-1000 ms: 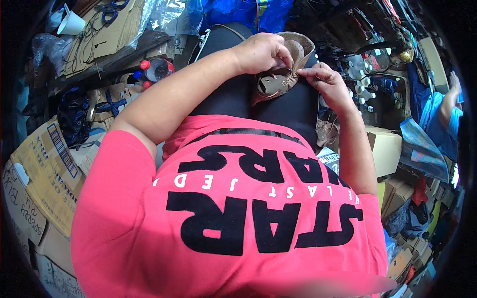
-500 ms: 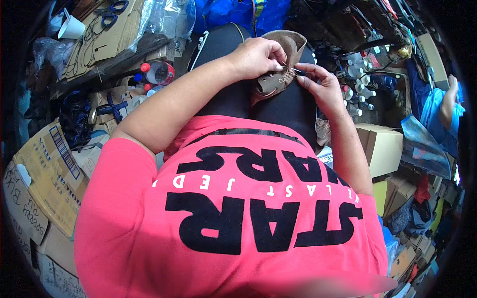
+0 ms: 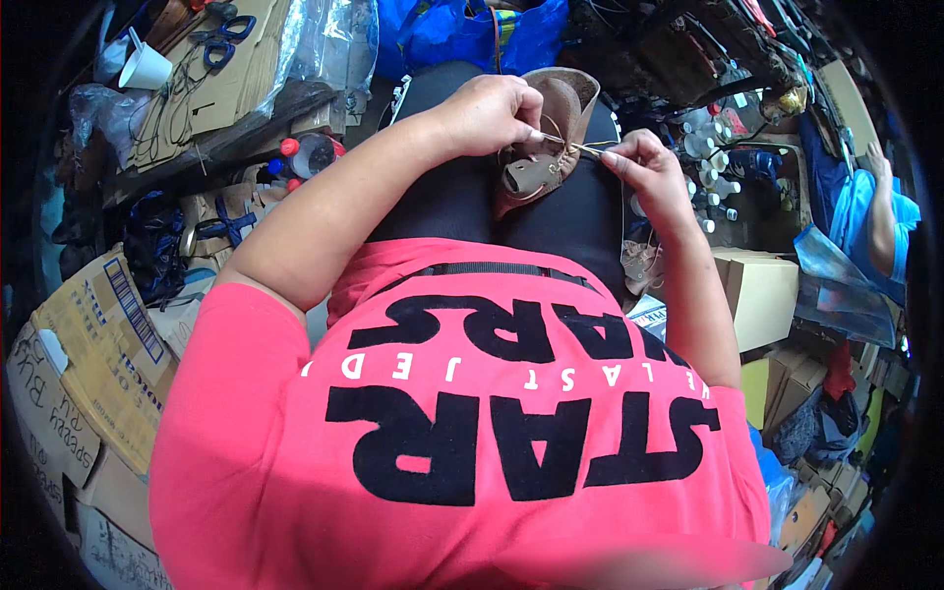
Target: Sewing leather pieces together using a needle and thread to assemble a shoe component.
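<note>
A brown leather shoe upper (image 3: 568, 93) rests between my thighs, its curved wall standing up at the far end and its nearer part showing eyelet holes. Pale thread (image 3: 587, 148) runs across its gathered seam from one hand to the other. My left hand (image 3: 500, 113) pinches the thread over the upper's left side, with a small loop rising beside the fingers. To the right of the upper, my right hand (image 3: 649, 167) has thumb and forefinger closed on the other end of the thread. Whether a needle is in these fingers is too small to make out.
Plastic bottles (image 3: 706, 162) cluster to the right, near a cardboard box (image 3: 757, 298). Scissors (image 3: 228, 41) and a white cup (image 3: 146, 69) lie at the far left. A blue bag (image 3: 472, 34) stands ahead. Another person's arm (image 3: 882, 211) shows at the far right.
My hands have drawn apart, the left moving left and the right slightly outward. The thread now stretches straighter between them over the upper.
</note>
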Demonstrator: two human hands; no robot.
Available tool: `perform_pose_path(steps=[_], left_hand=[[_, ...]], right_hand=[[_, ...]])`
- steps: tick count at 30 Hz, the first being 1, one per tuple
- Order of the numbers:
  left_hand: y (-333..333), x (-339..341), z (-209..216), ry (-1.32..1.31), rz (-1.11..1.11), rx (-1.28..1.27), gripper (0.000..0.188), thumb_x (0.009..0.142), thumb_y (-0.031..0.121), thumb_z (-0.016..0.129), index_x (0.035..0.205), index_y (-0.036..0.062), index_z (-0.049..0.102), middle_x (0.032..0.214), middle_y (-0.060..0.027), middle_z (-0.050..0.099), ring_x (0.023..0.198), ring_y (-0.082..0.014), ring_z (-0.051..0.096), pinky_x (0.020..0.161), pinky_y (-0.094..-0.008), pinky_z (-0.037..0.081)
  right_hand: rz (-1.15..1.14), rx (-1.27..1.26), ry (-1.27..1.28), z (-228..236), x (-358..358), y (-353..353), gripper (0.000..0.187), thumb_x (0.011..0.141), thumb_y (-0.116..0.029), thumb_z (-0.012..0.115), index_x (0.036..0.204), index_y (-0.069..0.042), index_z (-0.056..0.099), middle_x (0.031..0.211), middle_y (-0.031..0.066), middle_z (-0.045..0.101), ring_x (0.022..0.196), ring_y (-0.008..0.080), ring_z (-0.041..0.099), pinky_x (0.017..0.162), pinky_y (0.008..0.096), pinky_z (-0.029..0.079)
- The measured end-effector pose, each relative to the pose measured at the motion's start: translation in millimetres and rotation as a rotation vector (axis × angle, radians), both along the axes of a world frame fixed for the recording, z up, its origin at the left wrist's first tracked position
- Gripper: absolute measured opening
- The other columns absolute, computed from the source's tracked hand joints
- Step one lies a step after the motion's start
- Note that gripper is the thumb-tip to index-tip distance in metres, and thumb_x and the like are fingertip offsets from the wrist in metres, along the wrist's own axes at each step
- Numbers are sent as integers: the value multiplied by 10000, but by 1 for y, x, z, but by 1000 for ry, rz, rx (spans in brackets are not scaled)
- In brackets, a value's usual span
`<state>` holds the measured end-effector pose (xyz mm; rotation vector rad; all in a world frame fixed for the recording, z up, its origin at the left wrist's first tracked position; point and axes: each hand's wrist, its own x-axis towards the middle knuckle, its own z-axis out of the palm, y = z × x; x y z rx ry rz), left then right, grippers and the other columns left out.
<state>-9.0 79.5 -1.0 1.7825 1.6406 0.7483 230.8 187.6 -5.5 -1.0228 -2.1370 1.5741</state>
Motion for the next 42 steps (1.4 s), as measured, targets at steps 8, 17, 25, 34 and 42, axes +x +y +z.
perform_pose_path(steps=[8, 17, 25, 34, 42], left_hand=[[5, 18, 6, 108, -116, 6, 94, 870, 131, 563, 904, 48, 588, 846, -191, 642, 827, -358, 631, 697, -439, 483], [8, 17, 8, 217, -209, 44, 144, 880, 190, 555, 911, 51, 530, 781, -221, 620, 786, -406, 617, 666, -485, 480], [5, 16, 10, 214, -192, -17, 147, 882, 186, 541, 925, 47, 524, 795, -220, 620, 789, -404, 613, 673, -487, 478], [-11, -19, 3, 292, -265, 126, 89, 867, 133, 518, 920, 72, 554, 834, -172, 630, 823, -363, 622, 684, -455, 481], [-85, -117, 39, -224, 342, -52, 75, 893, 104, 592, 898, 32, 612, 800, -8, 627, 736, -112, 571, 684, -267, 442]], right_hand=[[12, -26, -49, -8, 33, -21, 209, 807, -135, 720, 946, -15, 618, 1046, 28, 462, 921, 109, 488, 826, 228, 409], [-151, 725, -275, 13, 8, 35, 120, 798, -128, 678, 892, -55, 663, 1088, 128, 552, 984, 291, 570, 853, 364, 468], [495, 1054, -467, 54, -26, -21, 106, 851, -206, 566, 867, -116, 620, 836, 68, 623, 916, 259, 587, 853, 400, 400], [544, 1023, -365, 35, -20, -8, 53, 794, -105, 554, 834, -136, 568, 760, 52, 625, 858, 256, 602, 847, 395, 395], [-205, -83, 34, 17, 66, 35, 157, 874, -190, 653, 888, -34, 663, 799, -10, 609, 756, 77, 547, 683, 232, 434]])
